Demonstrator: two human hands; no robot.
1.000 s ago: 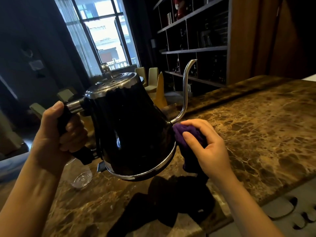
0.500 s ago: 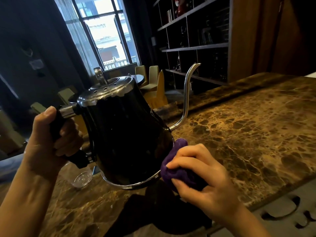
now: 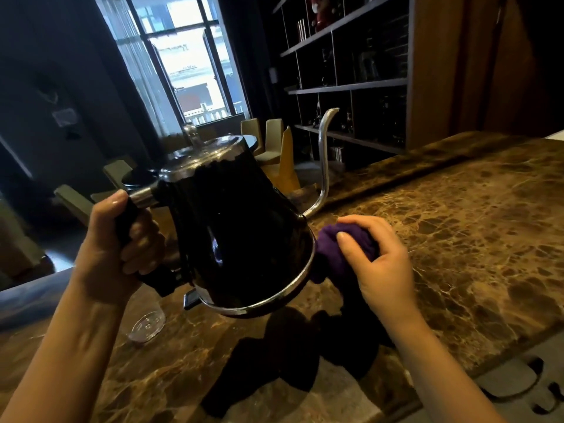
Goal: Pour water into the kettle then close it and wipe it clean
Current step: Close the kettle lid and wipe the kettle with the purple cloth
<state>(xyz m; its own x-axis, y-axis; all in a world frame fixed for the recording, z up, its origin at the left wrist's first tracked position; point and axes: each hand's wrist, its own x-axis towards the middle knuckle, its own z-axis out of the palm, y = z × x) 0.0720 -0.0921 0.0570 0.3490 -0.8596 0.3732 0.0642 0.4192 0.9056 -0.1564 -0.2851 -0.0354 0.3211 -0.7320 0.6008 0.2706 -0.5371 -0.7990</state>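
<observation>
Black kettle (image 3: 244, 239) gripped by left hand (image 3: 113, 254) over marble counter (image 3: 457, 239); purple cloth (image 3: 338, 254) clutched in right hand (image 3: 384, 267), pressed against kettle's lower side.

Dim room, bright tall window (image 3: 189, 56), dark shelving (image 3: 351, 83), pale chairs (image 3: 268, 138), brown marble counter (image 3: 457, 239)

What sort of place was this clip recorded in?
Probably a home, at a kitchen or bar counter: a brown marble countertop, dark open shelving holding ornaments, and pale dining chairs by a tall window. A showroom or café cannot be ruled out.
</observation>
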